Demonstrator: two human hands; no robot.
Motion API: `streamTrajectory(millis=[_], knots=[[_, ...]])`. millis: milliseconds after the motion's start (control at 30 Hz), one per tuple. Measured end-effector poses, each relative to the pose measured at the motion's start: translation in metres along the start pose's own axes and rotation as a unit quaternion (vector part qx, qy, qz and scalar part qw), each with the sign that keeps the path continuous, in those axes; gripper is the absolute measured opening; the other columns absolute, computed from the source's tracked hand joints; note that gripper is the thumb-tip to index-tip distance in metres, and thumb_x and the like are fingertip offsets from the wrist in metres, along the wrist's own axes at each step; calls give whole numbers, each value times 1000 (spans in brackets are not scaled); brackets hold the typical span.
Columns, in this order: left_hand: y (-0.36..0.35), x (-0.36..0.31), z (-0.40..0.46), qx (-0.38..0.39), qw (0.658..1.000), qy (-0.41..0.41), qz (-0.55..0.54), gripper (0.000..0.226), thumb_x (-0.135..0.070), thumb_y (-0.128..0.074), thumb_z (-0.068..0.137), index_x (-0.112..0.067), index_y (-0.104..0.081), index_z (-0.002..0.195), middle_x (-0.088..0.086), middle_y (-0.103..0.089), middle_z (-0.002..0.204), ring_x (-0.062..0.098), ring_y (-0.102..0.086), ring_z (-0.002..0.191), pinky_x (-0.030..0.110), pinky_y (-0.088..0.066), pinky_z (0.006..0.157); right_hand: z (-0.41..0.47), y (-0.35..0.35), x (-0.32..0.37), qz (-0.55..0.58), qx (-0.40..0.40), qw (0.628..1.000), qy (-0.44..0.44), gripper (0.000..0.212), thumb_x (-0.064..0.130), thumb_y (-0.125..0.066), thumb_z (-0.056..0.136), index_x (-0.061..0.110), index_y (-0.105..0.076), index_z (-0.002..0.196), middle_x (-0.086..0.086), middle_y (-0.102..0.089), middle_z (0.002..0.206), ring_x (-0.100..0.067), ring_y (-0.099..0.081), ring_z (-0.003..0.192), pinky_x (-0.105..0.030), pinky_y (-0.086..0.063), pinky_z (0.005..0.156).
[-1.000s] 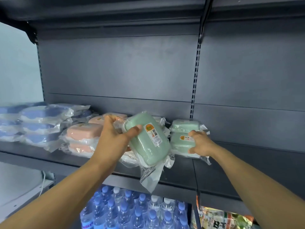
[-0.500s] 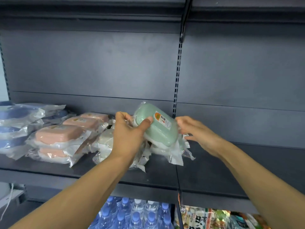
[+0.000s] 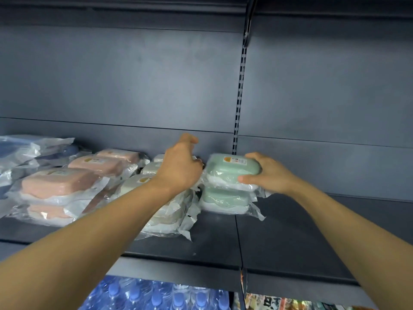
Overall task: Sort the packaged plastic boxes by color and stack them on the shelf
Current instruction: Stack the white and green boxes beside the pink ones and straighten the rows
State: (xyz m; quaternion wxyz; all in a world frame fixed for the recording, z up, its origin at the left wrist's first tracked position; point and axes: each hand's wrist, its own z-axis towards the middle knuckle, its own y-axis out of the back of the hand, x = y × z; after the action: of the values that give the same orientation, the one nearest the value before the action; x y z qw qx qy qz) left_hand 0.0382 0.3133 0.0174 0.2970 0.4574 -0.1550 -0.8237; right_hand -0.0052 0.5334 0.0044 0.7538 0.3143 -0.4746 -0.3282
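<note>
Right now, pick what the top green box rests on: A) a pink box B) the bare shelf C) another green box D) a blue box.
C: the top green box, held by the right hand, sits on another green box.

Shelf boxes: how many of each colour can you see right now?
green boxes: 2
pink boxes: at least 4
cream boxes: at least 4
blue boxes: at least 2, cut off at frame edge
Total: at least 12

1 head-worn view faces forward, close to the shelf (image 3: 290,238), both forearms reaching in.
</note>
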Motion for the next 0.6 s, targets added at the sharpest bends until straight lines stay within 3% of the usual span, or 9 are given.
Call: streamTrajectory(millis=[133, 233, 300, 433, 600], knots=[[-8, 9, 10, 28, 987, -44, 152, 54, -5, -54, 86, -14, -37, 136, 10, -55, 127, 30, -51, 117, 32, -39, 97, 20, -23, -9, -43, 34, 998, -14, 72, 39, -73, 78, 20, -40, 140, 0, -49, 133, -17, -49, 117, -25, -42, 89], [-24, 15, 10, 48, 955, -80, 280, 52, -7, -58, 81, -16, -39, 129, 6, -62, 109, 31, -54, 109, 34, -34, 94, 26, -34, -17, -64, 55, 996, -42, 75, 43, -66, 83, 21, -32, 146, -9, -29, 147, -22, -35, 134, -29, -31, 104], [-34, 18, 11, 72, 931, -103, 342, 54, -12, -60, 80, -17, -37, 129, 4, -61, 111, 29, -51, 114, 35, -31, 99, 26, -39, -21, -74, 57, 994, -56, 74, 47, -62, 84, 24, -29, 147, -9, -23, 146, -25, -30, 136, -34, -29, 111], [-54, 25, 19, 102, 873, -127, 459, 59, -21, -60, 83, -19, -30, 135, 7, -60, 117, 29, -45, 120, 39, -24, 104, 14, -39, -19, -103, -7, 994, -38, 81, 54, -60, 83, 28, -21, 148, -5, -16, 147, -28, -20, 138, -46, -28, 112], [-77, 27, 30, 130, 824, -126, 537, 53, -30, -54, 90, -18, -26, 134, 3, -66, 105, 29, -52, 114, 43, -18, 108, -5, -44, -20, -183, -3, 983, -25, 76, 43, -64, 83, 28, -23, 145, -6, -28, 143, -27, -35, 129, -40, -39, 102]])
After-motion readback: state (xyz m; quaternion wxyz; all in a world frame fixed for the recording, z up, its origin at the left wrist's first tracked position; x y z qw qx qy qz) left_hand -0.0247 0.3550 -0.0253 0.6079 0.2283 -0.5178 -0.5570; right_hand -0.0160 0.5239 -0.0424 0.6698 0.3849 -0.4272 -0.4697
